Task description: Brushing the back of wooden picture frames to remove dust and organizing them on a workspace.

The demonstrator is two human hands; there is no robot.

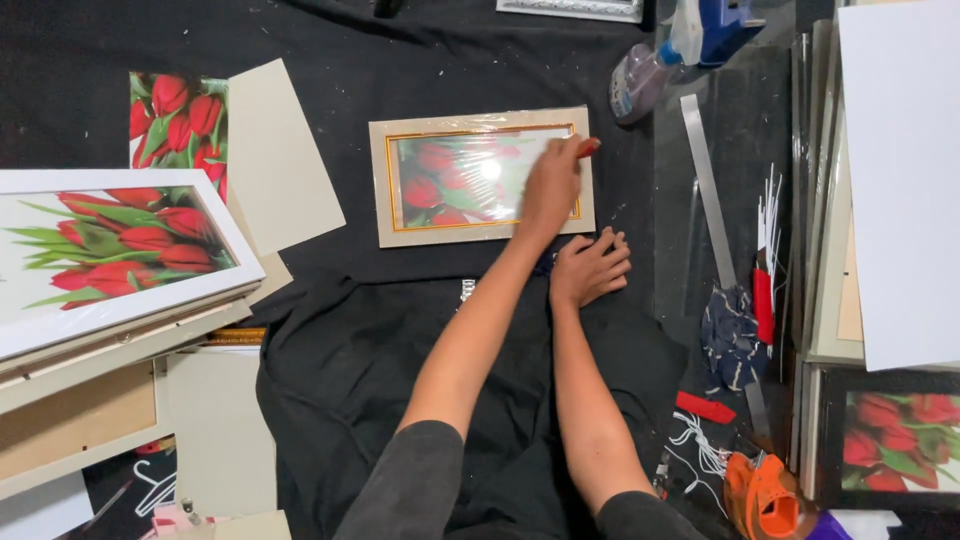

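A small beige picture frame (384, 228) with a gold inner line lies flat on the black cloth (360, 350). It holds a print of red tulips under a glossy sheet. My left hand (550, 188) rests on the frame's right side, closed around a small red-handled tool (588, 148) that sticks out past the fingers. My right hand (590, 266) lies flat with spread fingers on the cloth, just below the frame's lower right corner, holding nothing.
A stack of frames topped by a white-framed tulip picture (110, 250) sits at left, near beige boards (280, 160) and a tulip print (175, 125). Right of the frame are a spray bottle (640, 80), metal ruler (705, 185), patterned rag (730, 335), white board (900, 180), black-framed tulip picture (890, 430) and orange tool (765, 495).
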